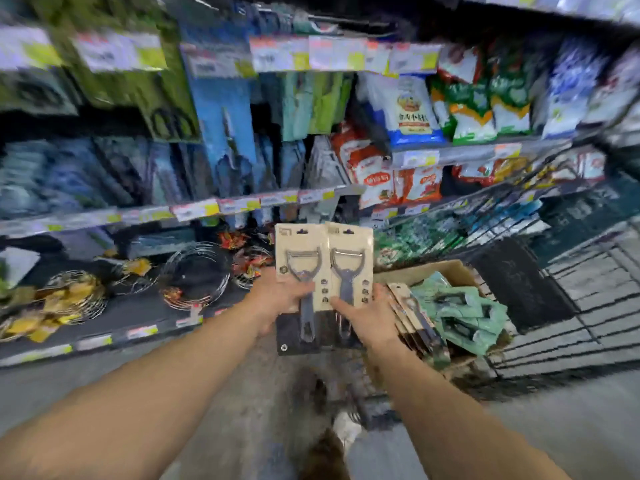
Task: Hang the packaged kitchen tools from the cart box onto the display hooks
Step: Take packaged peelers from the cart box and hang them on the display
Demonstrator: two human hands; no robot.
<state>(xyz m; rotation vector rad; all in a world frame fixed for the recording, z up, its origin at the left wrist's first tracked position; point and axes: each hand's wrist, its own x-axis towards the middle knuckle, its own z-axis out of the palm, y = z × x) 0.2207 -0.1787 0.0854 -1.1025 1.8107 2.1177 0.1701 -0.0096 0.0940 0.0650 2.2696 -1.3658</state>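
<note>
Here, two carded peelers (323, 268) upright, side by side, lower halves clenched in left hand (277, 299) and right hand (367, 317) grips.

Both bare forearms are reaching up from the lower corners toward the frame's centre. The left hand (277, 299) is gripping with fingers curled and thumb in front; the right hand (367, 315) is pinching, thumb pointing up-left, just beside it.

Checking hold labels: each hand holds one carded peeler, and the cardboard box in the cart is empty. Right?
Not quite. The left hand and right hand do each hold a carded peeler, but the cardboard box is not empty: the head view shows more carded packs and green packets in it.
</note>
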